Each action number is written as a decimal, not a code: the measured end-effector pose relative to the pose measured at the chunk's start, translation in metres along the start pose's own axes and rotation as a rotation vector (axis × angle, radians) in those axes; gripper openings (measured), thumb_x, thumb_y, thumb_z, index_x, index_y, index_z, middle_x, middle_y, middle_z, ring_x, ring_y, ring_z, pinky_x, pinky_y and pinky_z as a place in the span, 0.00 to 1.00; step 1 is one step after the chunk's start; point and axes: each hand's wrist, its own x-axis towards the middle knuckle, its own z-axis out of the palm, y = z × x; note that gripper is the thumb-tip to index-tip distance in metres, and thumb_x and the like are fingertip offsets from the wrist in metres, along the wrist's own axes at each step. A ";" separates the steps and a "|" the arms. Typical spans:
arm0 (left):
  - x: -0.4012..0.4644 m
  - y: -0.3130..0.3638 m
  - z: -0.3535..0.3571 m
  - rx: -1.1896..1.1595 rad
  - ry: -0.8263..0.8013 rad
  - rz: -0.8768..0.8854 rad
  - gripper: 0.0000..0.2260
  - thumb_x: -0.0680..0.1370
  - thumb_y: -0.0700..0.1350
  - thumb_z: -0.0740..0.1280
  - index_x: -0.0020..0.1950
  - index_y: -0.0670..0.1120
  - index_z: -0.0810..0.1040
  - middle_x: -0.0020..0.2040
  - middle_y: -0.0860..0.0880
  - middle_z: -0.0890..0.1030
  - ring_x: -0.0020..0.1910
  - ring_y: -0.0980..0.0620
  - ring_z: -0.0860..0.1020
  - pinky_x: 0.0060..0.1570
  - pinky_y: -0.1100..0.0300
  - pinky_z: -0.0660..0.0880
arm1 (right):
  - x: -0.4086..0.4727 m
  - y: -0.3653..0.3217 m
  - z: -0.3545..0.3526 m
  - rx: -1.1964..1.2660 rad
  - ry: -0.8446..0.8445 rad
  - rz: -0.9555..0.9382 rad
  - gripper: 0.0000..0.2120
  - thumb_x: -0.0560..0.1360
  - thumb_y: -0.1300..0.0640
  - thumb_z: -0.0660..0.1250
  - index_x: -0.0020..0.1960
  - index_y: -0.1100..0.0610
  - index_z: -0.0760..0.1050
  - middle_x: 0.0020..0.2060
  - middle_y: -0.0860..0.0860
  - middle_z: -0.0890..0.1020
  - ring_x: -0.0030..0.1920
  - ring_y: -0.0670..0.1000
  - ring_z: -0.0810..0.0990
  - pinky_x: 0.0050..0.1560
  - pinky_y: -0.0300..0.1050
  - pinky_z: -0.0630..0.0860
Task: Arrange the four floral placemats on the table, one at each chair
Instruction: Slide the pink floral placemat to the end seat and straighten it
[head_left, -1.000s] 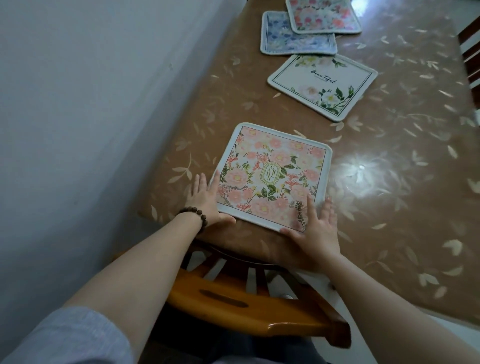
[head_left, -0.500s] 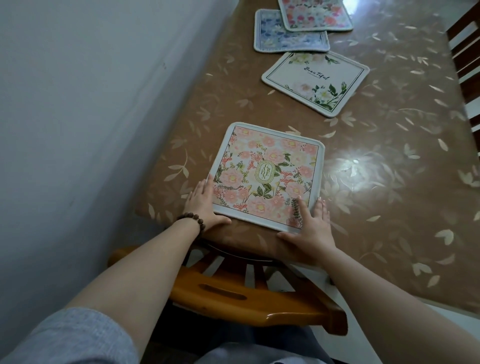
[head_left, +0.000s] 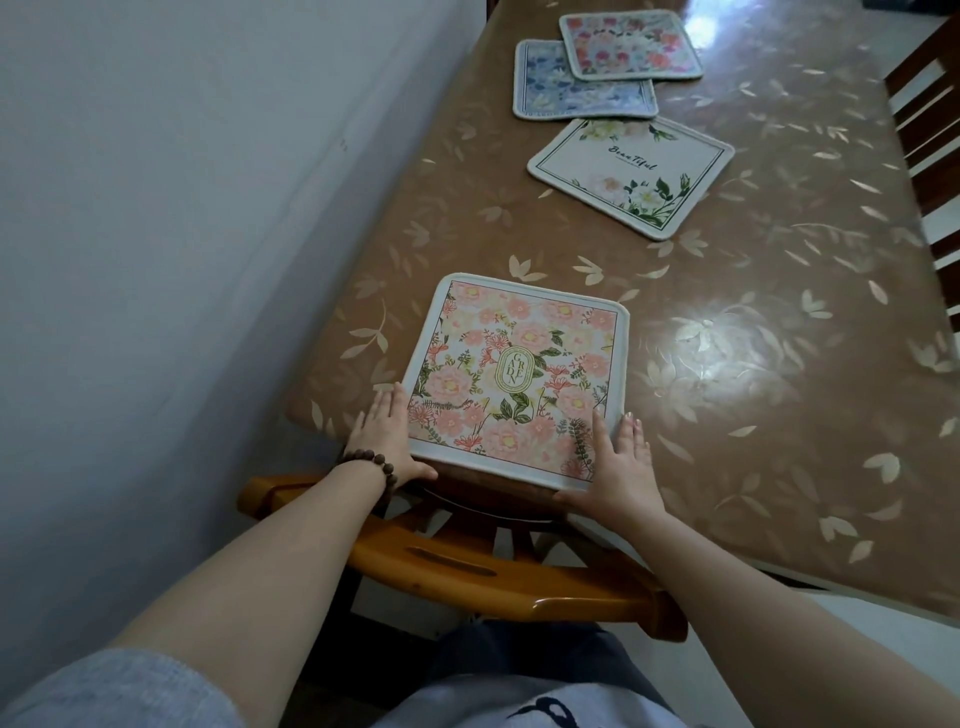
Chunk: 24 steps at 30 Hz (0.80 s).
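Both flat, open hands, left hand (head_left: 383, 435) and right hand (head_left: 623, 460), just nudged the pink garden placemat (head_left: 514, 376) square between them at the desk (head_left: 779, 364) edge, so one spot's basically done.

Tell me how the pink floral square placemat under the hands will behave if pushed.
The pink floral square placemat probably slides easily, since the brown table cover looks glossy. It lies flat with stitched edges, so likely thin, light and somewhat floppy when lifted.

I see both bare forearms reaching forward, left hand (head_left: 382, 434) flat, fingers together, dark beaded bracelet (head_left: 371, 465) at wrist; right hand (head_left: 621, 462) flat, fingers spread, thumb out
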 end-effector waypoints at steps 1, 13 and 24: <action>0.001 0.000 0.000 0.008 -0.002 -0.004 0.60 0.61 0.64 0.75 0.75 0.44 0.37 0.78 0.47 0.44 0.76 0.50 0.44 0.72 0.51 0.47 | 0.000 -0.002 0.000 -0.001 0.004 0.010 0.62 0.62 0.34 0.73 0.75 0.48 0.30 0.75 0.61 0.36 0.74 0.58 0.33 0.73 0.52 0.38; 0.003 -0.006 0.001 -0.056 0.034 0.001 0.60 0.61 0.64 0.75 0.76 0.43 0.38 0.78 0.47 0.44 0.76 0.50 0.46 0.72 0.54 0.48 | -0.004 -0.010 0.005 0.015 -0.014 -0.067 0.59 0.65 0.40 0.74 0.75 0.49 0.32 0.76 0.58 0.39 0.75 0.55 0.35 0.70 0.46 0.36; -0.001 -0.002 0.004 -0.134 0.014 -0.048 0.61 0.60 0.59 0.78 0.76 0.44 0.39 0.78 0.48 0.45 0.76 0.48 0.48 0.71 0.52 0.55 | -0.004 -0.006 0.008 0.030 0.003 -0.056 0.57 0.66 0.40 0.73 0.76 0.52 0.36 0.77 0.55 0.41 0.76 0.53 0.38 0.69 0.45 0.37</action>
